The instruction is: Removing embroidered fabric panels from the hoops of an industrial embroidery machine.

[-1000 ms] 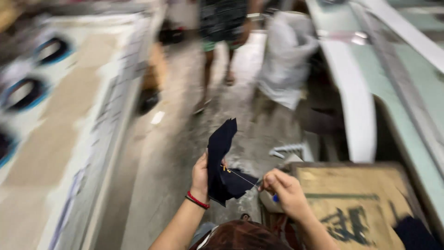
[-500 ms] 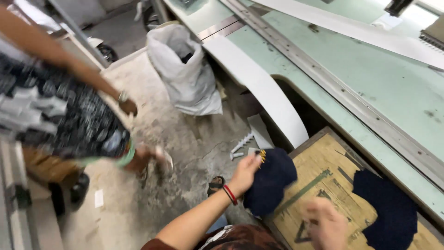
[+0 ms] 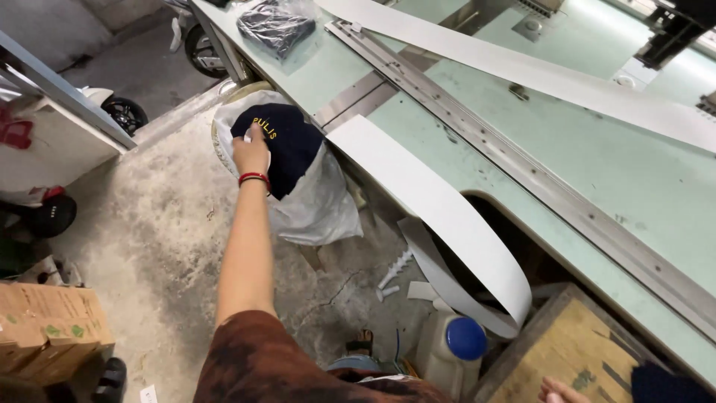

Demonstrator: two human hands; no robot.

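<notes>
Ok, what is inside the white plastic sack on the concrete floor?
At the mouth of the white plastic sack, only a navy fabric piece with yellow stitching shows, held by the left hand. Anything deeper is covered by that fabric and the sack's opaque wall.
</notes>
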